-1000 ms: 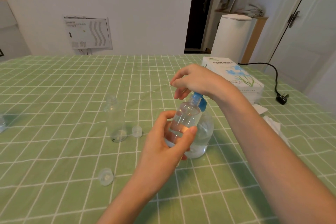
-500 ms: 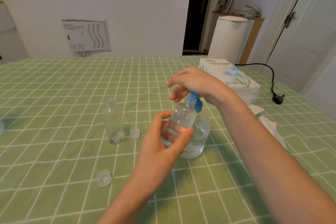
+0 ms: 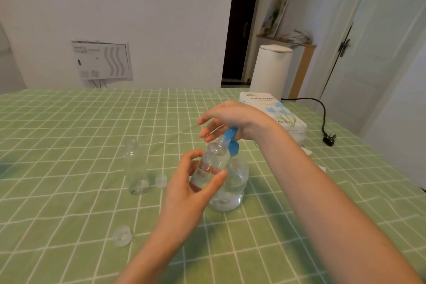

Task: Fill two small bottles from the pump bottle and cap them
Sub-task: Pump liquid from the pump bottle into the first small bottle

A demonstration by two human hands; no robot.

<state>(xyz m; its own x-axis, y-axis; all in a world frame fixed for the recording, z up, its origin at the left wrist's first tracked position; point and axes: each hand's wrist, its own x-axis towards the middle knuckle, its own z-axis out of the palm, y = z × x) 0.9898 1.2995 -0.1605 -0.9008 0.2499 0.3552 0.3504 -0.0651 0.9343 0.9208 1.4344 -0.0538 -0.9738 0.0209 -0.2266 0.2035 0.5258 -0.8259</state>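
A green checked desk (image 3: 69, 122) holds a tissue box (image 3: 276, 110) and a black plug (image 3: 329, 139); a white bin (image 3: 270, 71) stands behind.

pump bottle (image 3: 235, 183): front mostly hidden by small bottle (image 3: 214, 159) & left hand (image 3: 191, 193)
pump head (image 3: 230, 137): top under right hand (image 3: 232, 117)
tissue box (image 3: 284, 114): near corner behind right hand
forearms (image 3: 345, 214): cut off at btm edge

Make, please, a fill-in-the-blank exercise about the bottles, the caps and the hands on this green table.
1. The left hand holds a small clear plastic bottle under the ___ nozzle of the round clear pump bottle.
2. The second small clear bottle stands upright on the green checked tablecloth without a ___.
3. The loose round clear caps on the cloth number ___.
4. Behind the right hand lies a white box labelled "___ paper".
Missing words: blue; cap; two; tissue.
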